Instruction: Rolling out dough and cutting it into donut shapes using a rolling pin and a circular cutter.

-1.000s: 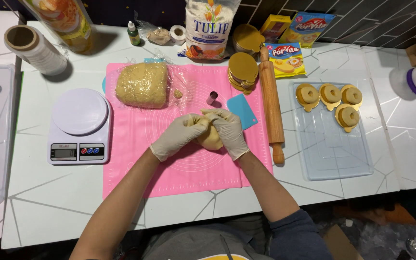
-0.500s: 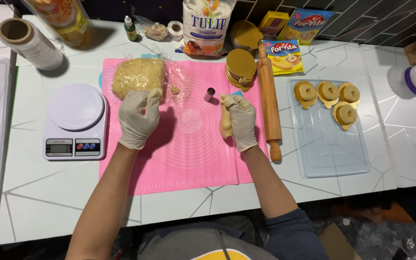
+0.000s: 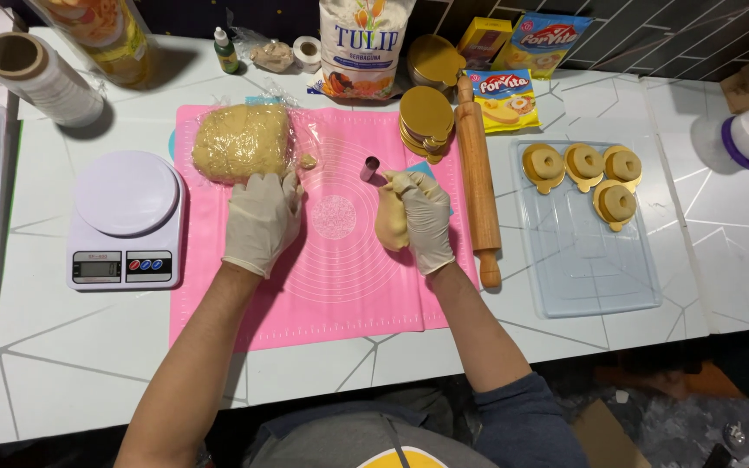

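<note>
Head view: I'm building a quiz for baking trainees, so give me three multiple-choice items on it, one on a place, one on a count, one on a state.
1. Where does the rolling pin lie?
A. along the pink mat's right edge
B. on the scale
C. on the clear tray

2. How many filled gold cups sit on the clear tray?
A. two
B. four
C. six

3. What does the right hand hold?
A. nothing
B. a metal cutter
C. a dough piece

Answers:
1. A, the pin lies lengthwise beside the mat.
2. B, three in a row and one below.
3. C, its gloved fingers wrap pale dough, while the left hand rests by the dough block.
</note>
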